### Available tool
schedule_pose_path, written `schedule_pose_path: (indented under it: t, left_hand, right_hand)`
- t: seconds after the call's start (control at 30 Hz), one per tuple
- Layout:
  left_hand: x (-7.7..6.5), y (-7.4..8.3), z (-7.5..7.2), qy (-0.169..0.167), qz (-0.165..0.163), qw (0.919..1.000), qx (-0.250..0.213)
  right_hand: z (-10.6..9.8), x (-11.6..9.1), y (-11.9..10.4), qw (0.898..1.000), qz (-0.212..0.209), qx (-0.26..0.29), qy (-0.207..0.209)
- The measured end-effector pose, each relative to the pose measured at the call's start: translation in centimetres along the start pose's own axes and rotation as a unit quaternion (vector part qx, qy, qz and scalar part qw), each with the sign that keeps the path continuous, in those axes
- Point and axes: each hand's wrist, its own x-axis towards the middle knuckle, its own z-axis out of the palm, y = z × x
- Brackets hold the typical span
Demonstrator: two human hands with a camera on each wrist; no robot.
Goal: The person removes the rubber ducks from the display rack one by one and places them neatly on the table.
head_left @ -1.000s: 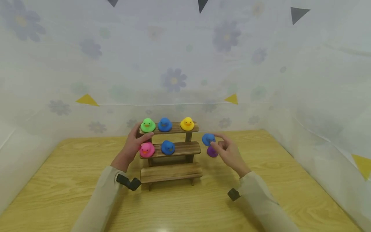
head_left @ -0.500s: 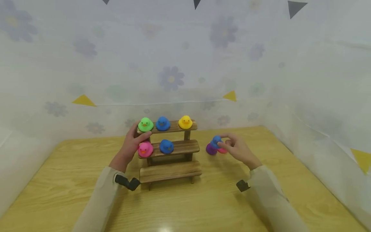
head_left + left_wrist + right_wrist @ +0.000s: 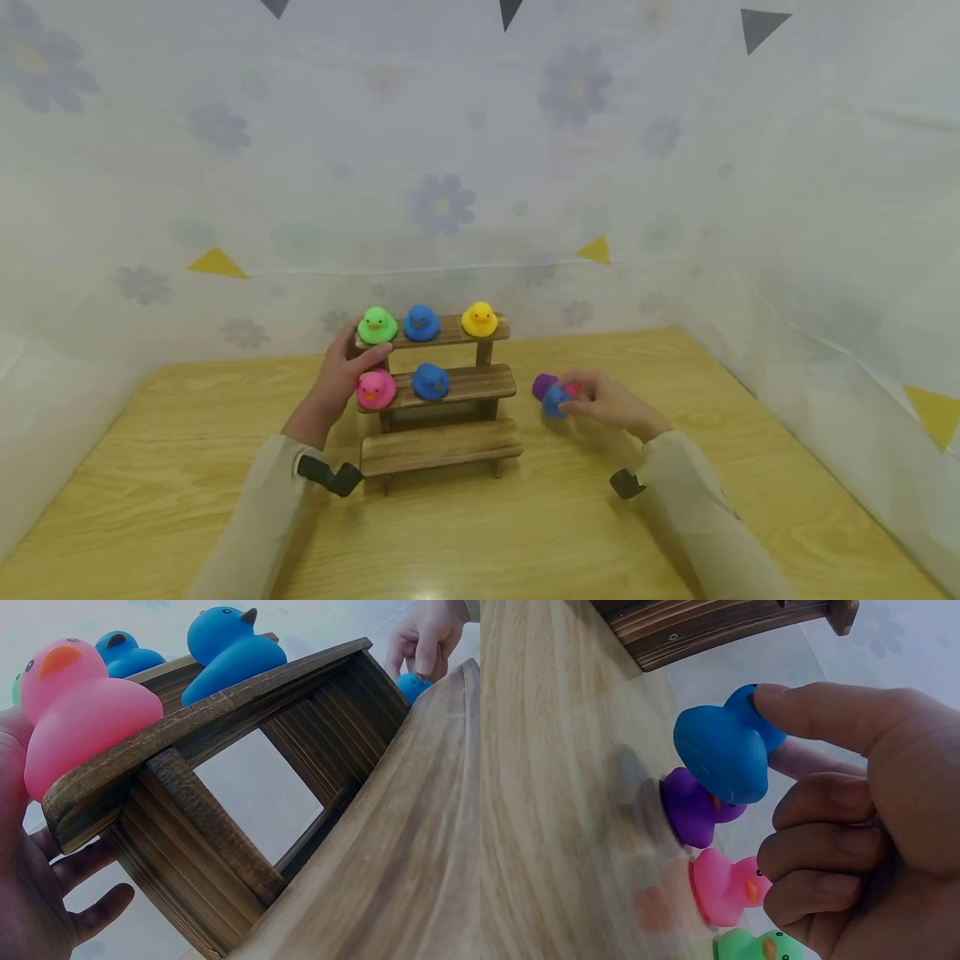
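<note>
A three-tier wooden stand holds rubber ducks. On its top tier sit a green duck, a blue duck and a yellow duck; the middle tier bears a pink duck and another blue duck. My left hand holds the stand's left end, thumb in front of the top tier and fingers behind. To the right of the stand, my right hand pinches a third blue duck between thumb and index finger, low over the table and tilted in the right wrist view.
Beside the held duck, a purple duck, a pink duck and a green duck stand in a row on the wooden table. White flowered cloth hangs behind and at the sides.
My right hand has moved right with the blue duck, then lowered it toward the table in front of the purple and pink ducks. My left hand stays on the stand.
</note>
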Motion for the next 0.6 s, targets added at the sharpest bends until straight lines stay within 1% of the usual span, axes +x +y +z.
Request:
schedule_pose_path:
  t: [0.13,0.23,0.37,0.5,0.6]
  left_hand:
    - [0.0,-0.1,0.1,-0.001,0.002,1.0,0.001]
    - [0.1,-0.2,0.1,-0.001,0.006,1.0,0.003]
    - [0.1,-0.4,0.0,0.001,0.003,1.0,0.006]
    - [0.0,-0.5,-0.1,0.006,0.002,0.9999,0.016]
    - [0.1,-0.4,-0.1,0.004,0.006,0.9999,0.014]
  right_hand:
    - [0.4,0.1,0.3,1.0,-0.01,-0.007,-0.018]
    - [0.6,0.1,0.3,1.0,-0.004,-0.003,-0.022]
    - [0.9,0.1,0.3,0.999,0.016,-0.004,-0.031]
    - [1.2,0.1,0.3,0.999,0.021,-0.012,-0.038]
    - [1.1,0.1,0.3,0.999,0.024,-0.013,-0.037]
